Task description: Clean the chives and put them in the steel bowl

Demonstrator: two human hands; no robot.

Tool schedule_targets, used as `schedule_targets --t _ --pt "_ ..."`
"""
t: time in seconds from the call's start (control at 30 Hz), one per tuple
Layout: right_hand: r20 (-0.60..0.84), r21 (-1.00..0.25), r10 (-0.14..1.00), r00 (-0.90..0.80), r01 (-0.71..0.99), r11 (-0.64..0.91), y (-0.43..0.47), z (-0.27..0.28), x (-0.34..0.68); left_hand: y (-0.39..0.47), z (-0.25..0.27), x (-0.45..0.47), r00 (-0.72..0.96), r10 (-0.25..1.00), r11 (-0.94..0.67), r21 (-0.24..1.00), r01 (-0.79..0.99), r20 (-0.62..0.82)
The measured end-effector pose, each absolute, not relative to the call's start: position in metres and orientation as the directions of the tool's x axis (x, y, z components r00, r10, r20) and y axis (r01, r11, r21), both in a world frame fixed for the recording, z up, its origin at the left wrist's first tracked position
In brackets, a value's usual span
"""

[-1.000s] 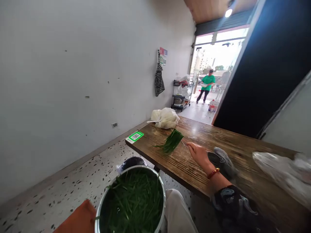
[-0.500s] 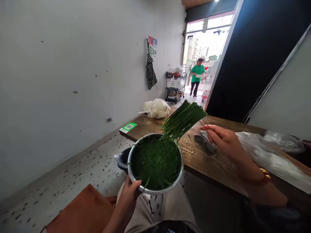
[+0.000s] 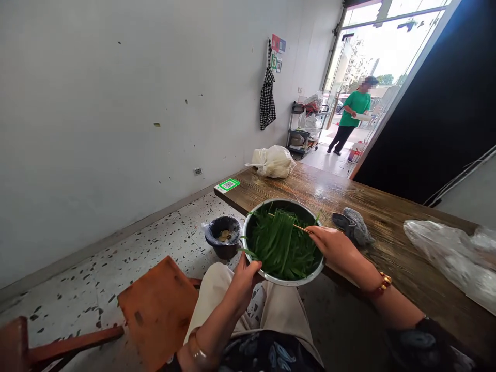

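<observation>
A round metal bowl (image 3: pixel 287 282) full of cut green chives (image 3: pixel 267 243) rests over my lap at the table's edge. My left hand (image 3: pixel 246 276) is closed on its near left rim, thumb on top. My right hand (image 3: pixel 329 242) pinches a thin wooden skewer (image 3: pixel 302 228) at the bowl's right side. A row of chives (image 3: pixel 281 232) hangs from the skewer, lying over the loose ones in the bowl. Part of the skewer is hidden under the leaves.
On the wooden table (image 3: pixel 391 230) lie a tied white bag (image 3: pixel 273 161), a grey cloth (image 3: pixel 355 227), a clear plastic bag (image 3: pixel 445 248) and a QR card (image 3: pixel 228 185). A lined bin (image 3: pixel 223 237) and an orange stool (image 3: pixel 158 299) stand left. A person in green (image 3: pixel 354 111) stands by the doorway.
My right hand has lowered the skewer of chives from above the table into the bowl. The view has shifted left, showing more of the bin and stool. The person looks nearer.
</observation>
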State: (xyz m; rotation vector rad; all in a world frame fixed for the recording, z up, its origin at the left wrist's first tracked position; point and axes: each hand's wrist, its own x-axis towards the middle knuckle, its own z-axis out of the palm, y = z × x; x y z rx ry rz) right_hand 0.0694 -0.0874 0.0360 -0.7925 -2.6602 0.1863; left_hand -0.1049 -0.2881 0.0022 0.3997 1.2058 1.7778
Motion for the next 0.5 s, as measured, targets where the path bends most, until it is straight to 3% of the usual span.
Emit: schedule_targets --t 0.2,0.33,0.5 --pt "0.345 -0.192 0.528 -0.776 0.493 0.849 -0.092 0.043 0.075 -0.287 0.002 -0.105 -0.511 0.833 -0.097 0.855 -0.510 -0.210" --pt "0.449 -0.149 0.476 -0.756 0.462 0.874 -0.084 0.062 0.091 -0.285 -0.003 -0.110 -0.495 0.840 -0.086 0.848 -0.523 -0.220" --pt "0.570 -0.220 0.653 -0.499 0.673 0.706 -0.015 0.039 0.152 -0.285 -0.010 -0.117 -0.461 0.859 -0.080 0.832 -0.549 -0.222"
